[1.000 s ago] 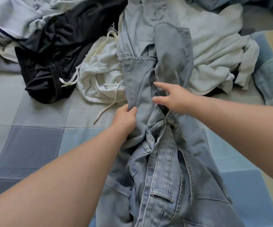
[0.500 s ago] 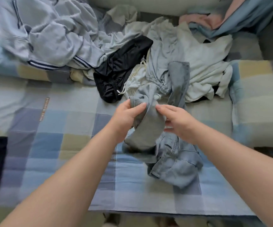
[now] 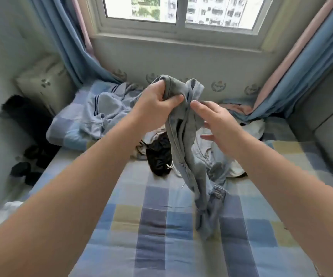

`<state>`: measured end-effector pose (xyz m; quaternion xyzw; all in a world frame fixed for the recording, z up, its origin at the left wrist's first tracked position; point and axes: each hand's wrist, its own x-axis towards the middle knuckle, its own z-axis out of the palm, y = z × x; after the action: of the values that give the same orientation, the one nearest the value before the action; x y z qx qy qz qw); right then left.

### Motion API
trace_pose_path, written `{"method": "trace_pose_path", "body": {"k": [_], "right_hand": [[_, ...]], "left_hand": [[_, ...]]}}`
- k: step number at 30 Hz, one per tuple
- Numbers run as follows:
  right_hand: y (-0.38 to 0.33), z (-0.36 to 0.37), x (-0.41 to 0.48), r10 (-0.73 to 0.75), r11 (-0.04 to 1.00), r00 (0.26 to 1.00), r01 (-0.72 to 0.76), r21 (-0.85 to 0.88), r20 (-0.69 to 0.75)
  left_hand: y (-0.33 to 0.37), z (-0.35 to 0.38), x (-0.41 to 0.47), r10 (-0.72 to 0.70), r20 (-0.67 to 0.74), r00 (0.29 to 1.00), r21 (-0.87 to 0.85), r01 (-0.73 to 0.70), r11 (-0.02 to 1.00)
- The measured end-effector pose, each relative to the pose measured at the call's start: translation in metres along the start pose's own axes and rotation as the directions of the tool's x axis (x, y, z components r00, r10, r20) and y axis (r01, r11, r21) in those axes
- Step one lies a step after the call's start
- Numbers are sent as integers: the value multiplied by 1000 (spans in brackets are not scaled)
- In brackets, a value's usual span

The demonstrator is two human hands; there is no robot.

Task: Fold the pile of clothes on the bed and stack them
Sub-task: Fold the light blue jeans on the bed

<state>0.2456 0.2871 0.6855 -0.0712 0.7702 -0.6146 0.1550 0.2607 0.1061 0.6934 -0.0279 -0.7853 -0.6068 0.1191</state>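
Observation:
A pair of light blue jeans (image 3: 191, 156) hangs in the air above the checked bed (image 3: 161, 226), its lower end trailing onto the sheet. My left hand (image 3: 157, 100) grips the top of the jeans, fingers curled round the bunched denim. My right hand (image 3: 213, 120) is just right of the hanging fabric, thumb touching it and fingers spread. Behind the jeans lies the pile: a black garment (image 3: 159, 158), white clothes (image 3: 231, 162) and a grey-blue striped top (image 3: 105, 108).
A window and blue curtains (image 3: 301, 80) stand behind the bed. A pillow (image 3: 43, 82) leans in the far left corner. Dark items (image 3: 21, 170) lie in the gap left of the mattress. A grey padded wall (image 3: 331, 126) borders the right side.
The jeans have been lifted off the bed and now hang from my left hand. My view has tilted up, bringing the window and curtains into sight.

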Motion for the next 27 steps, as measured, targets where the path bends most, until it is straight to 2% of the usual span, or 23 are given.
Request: {"method": "trace_pose_path", "body": {"k": [3,6,10,15,18,21,23,24,25,26,27], "right_hand": [[-38,11,-3,-154,988,984,153,-20,-88],[-67,14,-3,-230,972,961,233,5,-157],[-83,-8,-5,-226,973,958,231,9,-174],[-94,-59,-20,-215,963,959,240,126,-187],[-109,-83,-25,-240,947,958,267,177,-157],[-126,-102,-23,-262,954,961,272,123,-94],[-140,-112,-25,-255,967,958,251,-46,-130],[-148,-115,-31,-299,945,932,259,-202,-204],[-155,-117,-41,-406,892,866,307,-332,-292],[-161,-115,-53,-552,816,761,409,-408,-342],[-167,-112,-63,-668,739,659,536,-409,-345]], "left_hand": [[49,-25,13,62,32,998,29,-63,998],[89,-40,18,119,39,992,101,-123,987],[135,-52,15,172,-18,985,181,-166,970],[194,-59,8,242,-158,957,307,-185,933],[231,-53,7,282,-165,945,415,-193,889],[272,-40,9,336,-175,925,556,-188,809],[296,-32,13,373,-179,910,625,-188,758],[307,-29,17,384,-177,906,653,-184,734],[316,-27,21,389,-177,904,676,-176,716],[323,-25,24,387,-186,903,686,-163,709],[331,-23,27,390,-203,898,689,-152,709]]}}
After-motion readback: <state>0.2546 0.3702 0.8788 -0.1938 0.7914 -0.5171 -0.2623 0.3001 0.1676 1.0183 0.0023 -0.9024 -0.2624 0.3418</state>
